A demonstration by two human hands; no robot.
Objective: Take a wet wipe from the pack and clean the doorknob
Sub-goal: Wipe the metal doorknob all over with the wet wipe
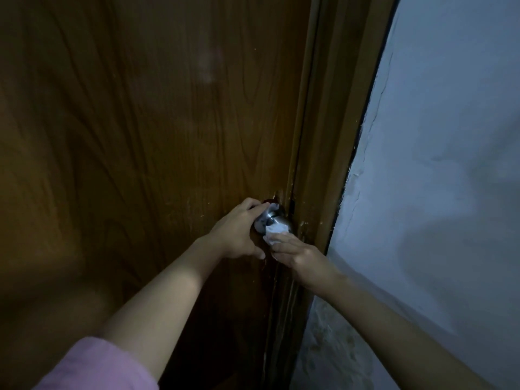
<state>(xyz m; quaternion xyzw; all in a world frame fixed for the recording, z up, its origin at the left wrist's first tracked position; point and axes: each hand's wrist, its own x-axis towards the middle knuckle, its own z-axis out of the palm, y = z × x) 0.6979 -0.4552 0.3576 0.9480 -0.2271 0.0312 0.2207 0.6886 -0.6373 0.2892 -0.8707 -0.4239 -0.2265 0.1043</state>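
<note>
A round silver doorknob (272, 215) sticks out of the brown wooden door (146, 130) near its right edge. My left hand (237, 230) wraps around the knob from the left, fingers curled over its top. A crumpled white wet wipe (276, 231) is pressed against the knob's lower right side, and a bit of it shows above the knob too. My right hand (298, 253) holds the wipe from below with its fingers on it. The wipe pack is not in view.
The wooden door frame (323, 153) runs up just right of the knob. A pale, cracked wall (439, 170) fills the right side, with rough patches low down. A pink sleeve (95, 367) covers my left upper arm.
</note>
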